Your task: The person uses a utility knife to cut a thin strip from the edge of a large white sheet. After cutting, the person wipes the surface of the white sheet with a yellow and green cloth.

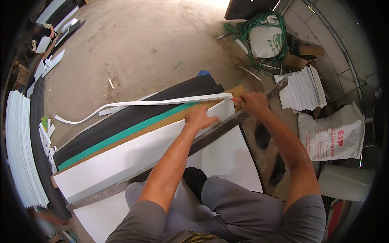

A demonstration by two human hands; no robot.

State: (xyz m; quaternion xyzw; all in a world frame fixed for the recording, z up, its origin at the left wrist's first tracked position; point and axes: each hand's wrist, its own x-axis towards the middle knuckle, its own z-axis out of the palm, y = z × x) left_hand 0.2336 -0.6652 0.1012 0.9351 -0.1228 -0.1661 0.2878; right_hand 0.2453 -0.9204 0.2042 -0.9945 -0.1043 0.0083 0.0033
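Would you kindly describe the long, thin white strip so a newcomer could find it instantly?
Find the broad black sheet beside the flat green band. Across it, leftward from near the right hand, runs the long, thin white strip. Unlike the wide, straight white panel below, its left end curves.

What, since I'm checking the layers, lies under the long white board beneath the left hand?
Beyond the far edge of the white board, a brown strip, a green strip and a black sheet show in turn; what lies beneath it is covered.
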